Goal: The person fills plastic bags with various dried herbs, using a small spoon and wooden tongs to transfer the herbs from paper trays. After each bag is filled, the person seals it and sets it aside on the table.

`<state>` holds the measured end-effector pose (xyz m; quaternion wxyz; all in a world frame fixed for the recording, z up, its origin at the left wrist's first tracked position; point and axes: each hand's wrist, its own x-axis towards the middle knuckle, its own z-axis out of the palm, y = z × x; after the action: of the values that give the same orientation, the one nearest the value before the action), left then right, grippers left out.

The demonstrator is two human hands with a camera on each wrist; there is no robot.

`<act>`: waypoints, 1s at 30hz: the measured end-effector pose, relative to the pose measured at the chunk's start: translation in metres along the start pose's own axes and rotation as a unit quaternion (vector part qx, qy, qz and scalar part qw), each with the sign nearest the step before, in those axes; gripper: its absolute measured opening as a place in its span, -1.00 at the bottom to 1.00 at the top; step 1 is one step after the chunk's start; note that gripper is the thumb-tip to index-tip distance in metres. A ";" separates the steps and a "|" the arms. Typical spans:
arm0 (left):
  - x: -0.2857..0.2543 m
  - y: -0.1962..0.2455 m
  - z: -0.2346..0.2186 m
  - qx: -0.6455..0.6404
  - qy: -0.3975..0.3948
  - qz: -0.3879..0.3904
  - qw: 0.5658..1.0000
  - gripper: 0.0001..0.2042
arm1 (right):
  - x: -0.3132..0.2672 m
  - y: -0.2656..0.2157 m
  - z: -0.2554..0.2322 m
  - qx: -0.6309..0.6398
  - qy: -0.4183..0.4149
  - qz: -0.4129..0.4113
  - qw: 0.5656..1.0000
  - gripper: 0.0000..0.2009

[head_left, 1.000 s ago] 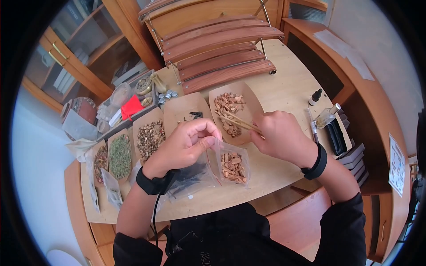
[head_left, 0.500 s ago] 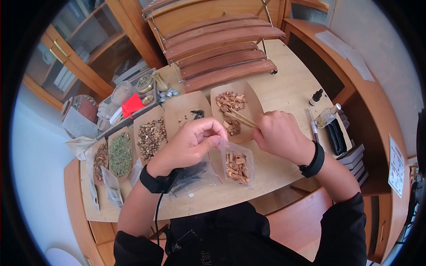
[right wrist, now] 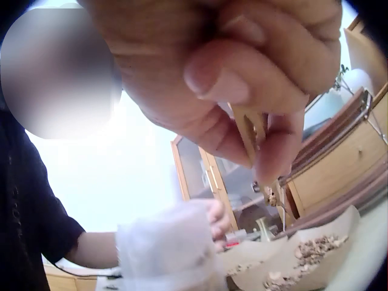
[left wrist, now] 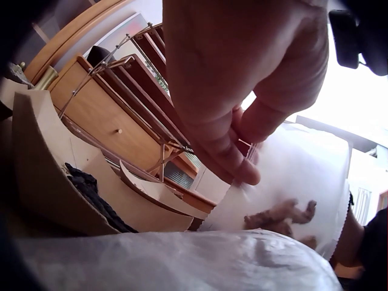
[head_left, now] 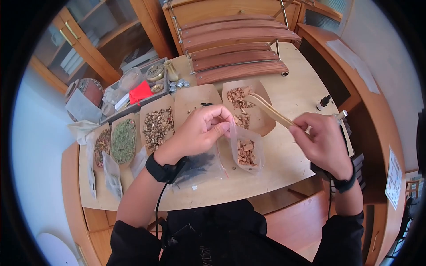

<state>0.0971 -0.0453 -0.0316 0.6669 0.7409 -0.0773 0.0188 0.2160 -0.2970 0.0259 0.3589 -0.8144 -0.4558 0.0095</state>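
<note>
My left hand pinches the top edge of a translucent bag that has brown dried pieces inside. In the left wrist view, finger and thumb hold the bag by its rim. My right hand grips wooden tongs. Their tips are over the paper tray, at a heap of brown chips. Between the fingers in the right wrist view, the tongs are held, with small pieces near their far end.
Trays of dark bits, brown nuggets, green herb and reddish herb stand to the left. A bag of dark material lies near the left forearm. Behind are a slatted wooden rack and a grey box; a dropper bottle stands right.
The head view has shifted. My right hand has moved right and toward me, showing more of the tongs, whose tips have moved to the farther heap. My left hand still holds the bag.
</note>
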 end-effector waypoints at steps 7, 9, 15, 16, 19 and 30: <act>0.001 -0.006 -0.004 0.004 0.006 -0.018 1.000 -0.91 | -0.034 -0.035 -0.041 0.022 -0.071 0.001 0.997 -0.92; 0.002 -0.006 -0.004 0.006 0.009 -0.017 1.000 -0.91 | -0.035 -0.037 -0.040 0.012 -0.094 -0.004 0.996 -0.93; 0.001 -0.007 -0.004 0.010 0.012 -0.013 1.000 -0.91 | -0.034 -0.038 -0.038 0.005 -0.126 -0.025 0.992 -0.94; 0.001 -0.006 -0.004 0.011 0.015 -0.019 1.000 -0.91 | -0.031 -0.044 -0.042 0.005 -0.127 0.003 0.992 -0.93; -0.002 -0.006 -0.007 0.023 0.006 -0.015 1.000 -0.91 | -0.017 -0.034 -0.037 -0.015 -0.095 0.007 0.995 -0.90; -0.005 -0.007 -0.006 -0.010 0.007 -0.014 1.000 -0.90 | 0.043 0.031 0.035 -0.232 -0.057 -0.113 0.965 -0.82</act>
<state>0.0934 -0.0379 -0.0382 0.6750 0.7350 -0.0627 0.0139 0.2518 -0.2549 -0.0053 0.1327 -0.8168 -0.5540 -0.0908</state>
